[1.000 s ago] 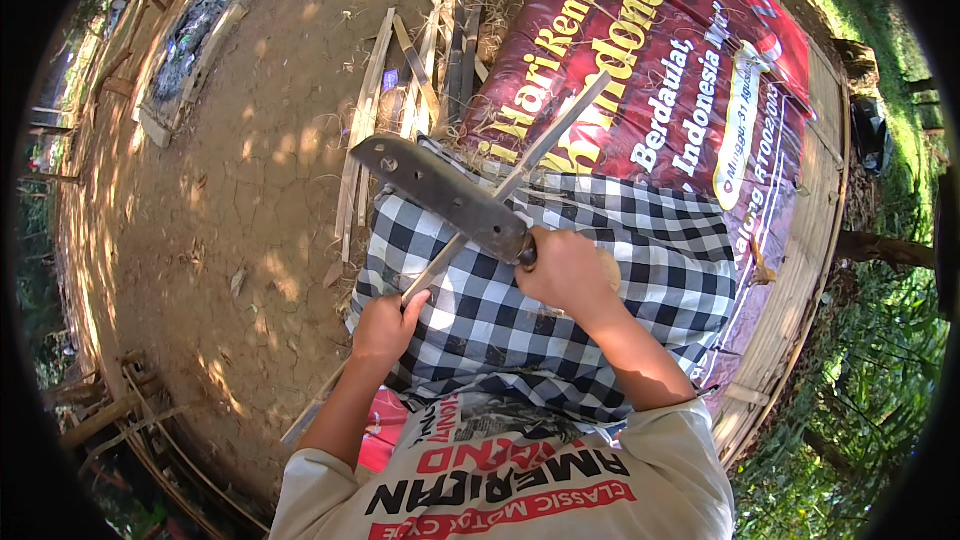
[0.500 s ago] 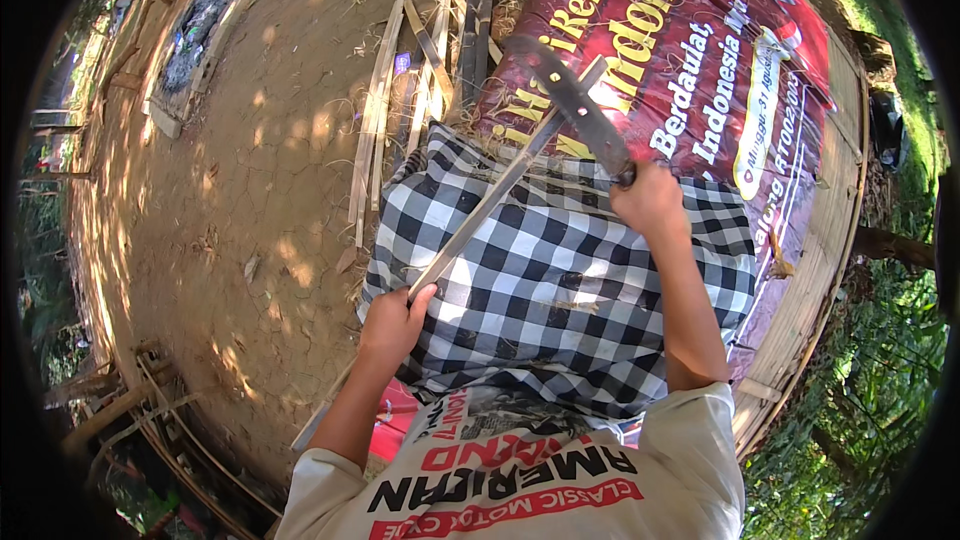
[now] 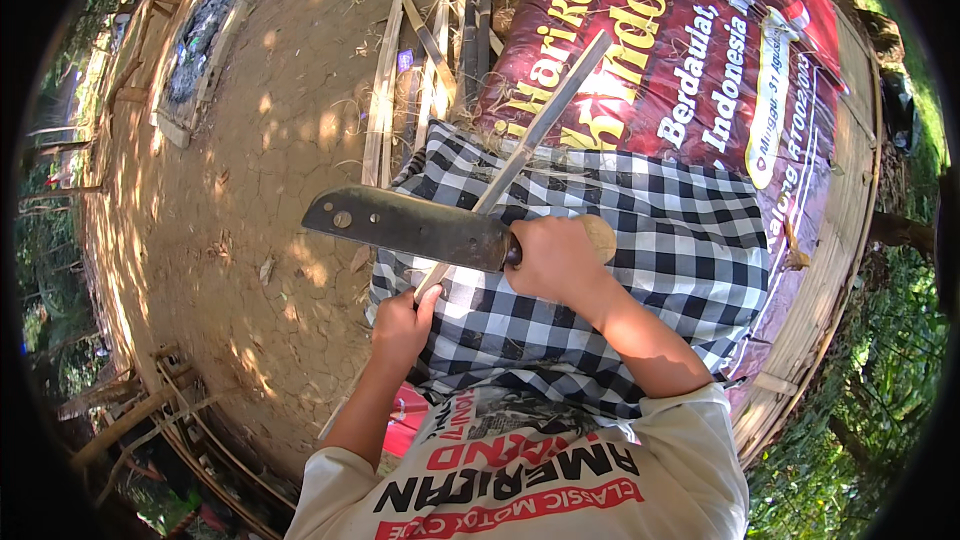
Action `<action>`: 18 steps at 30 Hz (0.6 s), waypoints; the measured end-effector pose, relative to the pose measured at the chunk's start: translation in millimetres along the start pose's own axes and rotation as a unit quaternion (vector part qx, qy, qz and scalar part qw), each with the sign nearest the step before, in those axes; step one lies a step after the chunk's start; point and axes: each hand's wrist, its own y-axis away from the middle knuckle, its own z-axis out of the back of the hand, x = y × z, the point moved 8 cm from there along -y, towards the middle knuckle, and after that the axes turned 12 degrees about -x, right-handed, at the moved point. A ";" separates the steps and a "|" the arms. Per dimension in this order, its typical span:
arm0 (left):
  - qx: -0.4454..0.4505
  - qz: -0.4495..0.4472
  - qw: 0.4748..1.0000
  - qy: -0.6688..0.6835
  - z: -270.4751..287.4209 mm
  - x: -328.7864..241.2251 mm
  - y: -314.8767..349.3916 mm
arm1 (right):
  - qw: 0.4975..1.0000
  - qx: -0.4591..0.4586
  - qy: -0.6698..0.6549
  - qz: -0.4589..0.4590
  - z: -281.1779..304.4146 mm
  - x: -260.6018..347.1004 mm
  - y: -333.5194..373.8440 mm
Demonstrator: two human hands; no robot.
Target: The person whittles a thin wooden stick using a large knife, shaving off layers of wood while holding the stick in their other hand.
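Observation:
My right hand (image 3: 553,258) is closed round the wooden handle of a cleaver (image 3: 410,228), a broad dark blade with a few holes near its tip. The blade points left and lies across a long, narrow bamboo strip (image 3: 545,118), hiding part of it. Near its lower end, my left hand (image 3: 402,323) grips the strip with the thumb along it. The strip slants up and to the right, its far end over a printed banner. Beneath both hands, a black-and-white checked cloth (image 3: 610,310) covers my lap.
Several split bamboo strips (image 3: 385,90) lie on the dirt ground (image 3: 220,270) ahead. The dark red banner (image 3: 640,60) spreads over a bamboo platform (image 3: 840,230) at the right. A framed pit of ash (image 3: 205,35) is at the far left. Bamboo poles (image 3: 130,420) stand at lower left.
The cleaver has come down from the strip's far part toward my left hand, its blade swinging from upward to leftward. My left hand still holds the strip in nearly the same place.

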 end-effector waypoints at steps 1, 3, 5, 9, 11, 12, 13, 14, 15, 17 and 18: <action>0.010 0.007 1.000 0.002 -2.2 -1.5 -0.5 | 1.000 0.003 0.016 0.004 -2.0 -7.0 -1.3; 0.011 0.004 0.999 0.034 -2.0 0.9 0.2 | 0.998 0.005 0.056 -0.013 7.1 -15.2 -7.5; -0.001 0.007 1.000 0.027 0.2 2.6 2.5 | 0.994 -0.038 0.085 -0.054 27.1 -52.0 -15.7; 0.031 -0.038 0.998 0.034 4.0 -24.3 -9.7 | 0.985 -0.051 0.138 -0.095 47.1 -85.4 -16.8; 0.032 -0.016 0.999 0.038 6.3 -17.6 -3.7 | 0.986 -0.040 0.122 -0.110 43.9 -76.0 -14.6; 0.033 -0.010 0.999 0.042 5.8 -18.1 -3.6 | 0.985 -0.039 0.118 -0.119 44.2 -70.3 -14.3; 0.031 -0.012 0.999 0.039 3.5 -15.8 -2.5 | 0.988 -0.043 0.100 -0.106 41.2 -60.4 -13.8; 0.031 -0.006 0.998 0.049 1.9 -16.2 -2.8 | 0.991 -0.046 0.082 -0.094 37.9 -49.7 -13.2; 0.034 -0.002 0.998 0.058 0.4 -17.1 -2.4 | 0.993 -0.050 0.064 -0.085 32.7 -38.5 -9.5; 0.024 -0.006 0.997 0.070 -0.7 -11.3 0.4 | 0.997 -0.021 0.050 -0.054 13.6 -14.0 -1.5; 0.007 -0.016 0.997 0.076 -1.8 -6.5 -0.2 | 0.998 0.010 0.058 -0.029 0.8 -1.9 -0.4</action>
